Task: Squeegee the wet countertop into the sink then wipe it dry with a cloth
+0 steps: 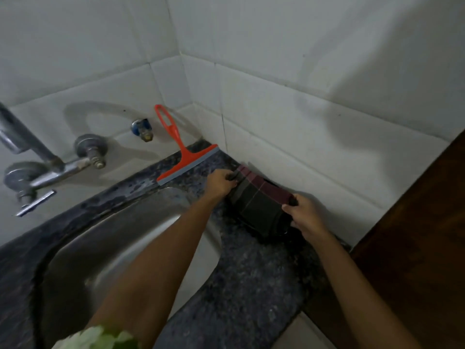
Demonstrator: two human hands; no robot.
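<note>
Left hand point(219, 182), just right of frame centre, is closed in a pinch on the far-left corner of a dark cloth point(259, 205) with maroon stripes. Right hand point(305, 217), at about 4 o'clock from the left hand, pinches the cloth's opposite corner between thumb and fingers, so that the fabric is stretched between the two hands. The cloth lies over the dark speckled countertop point(241, 278), its far edge close against the white tiled wall point(302, 127) at 1 o'clock from it; whether the edge touches the tiles cannot be told.

An orange squeegee point(185, 154) rests at 11 o'clock from the left hand, near but apart from it. Its grey blade sits on the countertop strip behind the sink, and its looped handle leans up toward the wall corner at 12 o'clock.

The steel sink point(105, 248) occupies the lower left, at 8 o'clock from the cloth, and the left forearm crosses over its right rim. A metal tap point(50, 165) projects from the wall at 9 o'clock, with a small blue-collared wall valve point(142, 128) between tap and squeegee handle. A brown wooden panel point(422, 235) borders the countertop at 3 o'clock.
</note>
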